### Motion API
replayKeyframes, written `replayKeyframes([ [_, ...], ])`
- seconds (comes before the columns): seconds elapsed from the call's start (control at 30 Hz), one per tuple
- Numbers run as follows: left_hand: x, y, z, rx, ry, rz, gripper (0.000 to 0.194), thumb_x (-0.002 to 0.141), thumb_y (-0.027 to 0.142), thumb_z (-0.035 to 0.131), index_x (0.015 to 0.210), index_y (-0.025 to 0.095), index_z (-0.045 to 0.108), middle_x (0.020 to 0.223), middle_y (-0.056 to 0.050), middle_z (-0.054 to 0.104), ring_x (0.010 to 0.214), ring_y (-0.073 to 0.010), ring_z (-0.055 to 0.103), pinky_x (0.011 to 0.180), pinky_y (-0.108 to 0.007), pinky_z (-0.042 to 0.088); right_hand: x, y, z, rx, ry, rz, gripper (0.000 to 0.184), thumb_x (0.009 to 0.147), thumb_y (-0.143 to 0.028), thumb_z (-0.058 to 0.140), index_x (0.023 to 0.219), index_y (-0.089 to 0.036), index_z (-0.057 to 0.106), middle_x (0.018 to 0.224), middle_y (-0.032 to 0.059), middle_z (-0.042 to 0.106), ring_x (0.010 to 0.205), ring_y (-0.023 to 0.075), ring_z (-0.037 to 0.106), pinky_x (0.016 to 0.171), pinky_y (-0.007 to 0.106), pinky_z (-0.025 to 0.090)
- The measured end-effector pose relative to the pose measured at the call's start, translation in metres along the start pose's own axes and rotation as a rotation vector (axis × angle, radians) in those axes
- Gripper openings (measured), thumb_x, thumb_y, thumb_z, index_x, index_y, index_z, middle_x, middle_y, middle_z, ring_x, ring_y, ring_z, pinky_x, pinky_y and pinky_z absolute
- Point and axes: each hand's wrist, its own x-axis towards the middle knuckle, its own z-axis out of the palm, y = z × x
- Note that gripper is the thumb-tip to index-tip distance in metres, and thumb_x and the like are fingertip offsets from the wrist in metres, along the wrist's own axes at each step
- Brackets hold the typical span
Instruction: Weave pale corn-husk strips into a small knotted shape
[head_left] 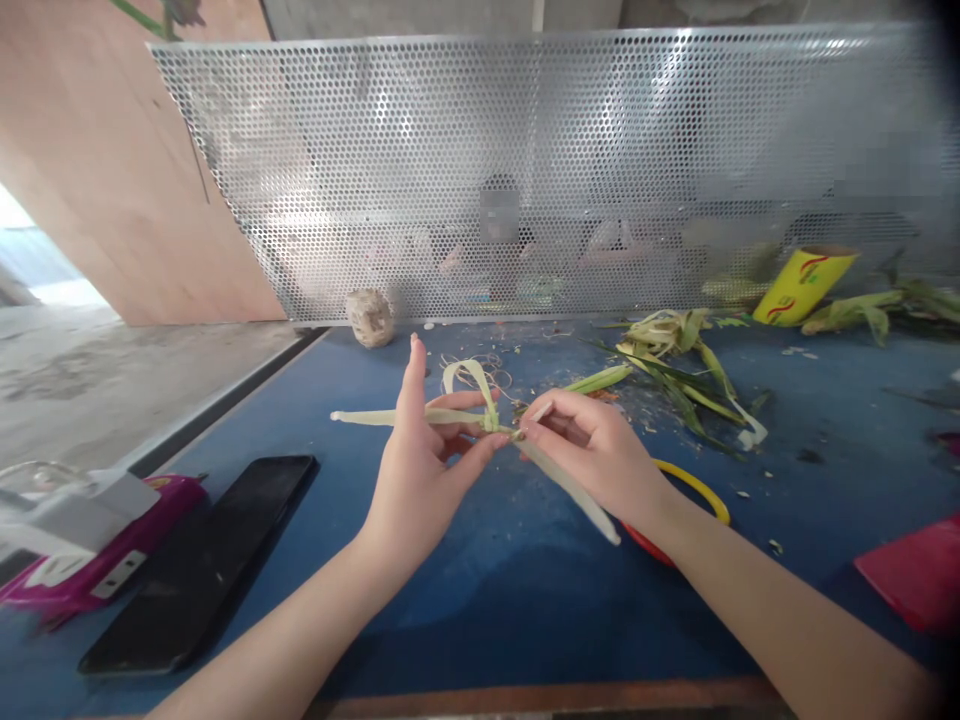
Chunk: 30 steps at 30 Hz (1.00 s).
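Observation:
My left hand (pixel 427 455) and my right hand (pixel 596 440) meet over the middle of the blue table. Between them is a small folded knot of pale green husk strips (pixel 491 415), with one loop standing up and long ends reaching left and down to the right. Left thumb and fingertip pinch the knot's lower edge, while the other left fingers lie behind it. Right fingertips grip the strip just beside the knot; some of those fingers are hidden. Thin loose fibres (pixel 476 368) lie behind the knot. Under my right wrist shows part of a yellow and red loop (pixel 701 483).
A black phone (pixel 199 560) and purple power strip (pixel 124 565) with a white plug lie left. Husks and leaves (pixel 667 345), a tilted yellow tube (pixel 806 287) and a red item (pixel 919 575) are right. A pale lump (pixel 370 318) stands near the perforated metal screen (pixel 450 180).

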Motion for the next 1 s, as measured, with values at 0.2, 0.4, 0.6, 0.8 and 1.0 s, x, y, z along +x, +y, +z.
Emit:
replayKeyframes([
  [0.2,-0.0006,-0.0027,-0.0006,0.171,0.035,0.103,0.101,0.071,0.019,0.07,0.144,0.025,0.001,0.1,-0.007,0.063,0.08,-0.0192,0.067,0.069,-0.03,0.056,0.0008,-0.0062,-0.0004,0.2,-0.026,0.185,0.017,0.081,-0.026,0.056,0.066,-0.019,0.05,0.059,-0.0036,0.058,0.056,0.0123,0.063,0.055,0.024,0.05],
  [0.4,-0.0001,-0.0001,0.0011,0.024,-0.008,0.015,0.099,0.072,0.015,0.069,0.144,0.028,0.002,0.104,-0.007,0.061,0.08,-0.0185,0.067,0.071,-0.032,0.057,0.0036,-0.0012,0.0027,0.365,-0.06,0.235,0.02,0.078,-0.022,0.058,0.062,-0.019,0.046,0.053,-0.006,0.057,0.048,0.0084,0.059,0.053,0.022,0.05],
  [0.6,0.0024,-0.0013,0.0,-0.005,-0.026,-0.058,0.099,0.069,0.014,0.071,0.143,0.029,0.008,0.101,-0.004,0.061,0.069,-0.0142,0.066,0.062,-0.026,0.057,0.0041,-0.0028,0.002,0.402,-0.161,0.346,0.017,0.081,-0.023,0.053,0.067,-0.019,0.045,0.063,-0.0017,0.064,0.053,0.0123,0.065,0.051,0.024,0.051],
  [0.8,0.0012,-0.0029,-0.0002,0.091,-0.078,-0.015,0.094,0.071,0.018,0.069,0.144,0.028,0.009,0.101,-0.006,0.062,0.071,-0.0173,0.067,0.067,-0.032,0.058,0.0053,-0.0029,0.0017,0.339,-0.139,0.329,0.018,0.081,-0.017,0.053,0.067,-0.018,0.042,0.055,-0.0044,0.059,0.038,0.0049,0.051,0.042,0.02,0.043],
  [1.0,-0.0006,-0.0049,-0.0009,0.128,-0.077,0.018,0.095,0.07,0.017,0.07,0.143,0.029,0.01,0.106,-0.008,0.06,0.069,-0.0166,0.066,0.066,-0.035,0.058,0.0046,0.0038,0.0006,0.358,-0.192,0.301,0.015,0.083,-0.021,0.052,0.072,-0.019,0.043,0.056,-0.0048,0.06,0.036,0.005,0.05,0.04,0.019,0.042],
])
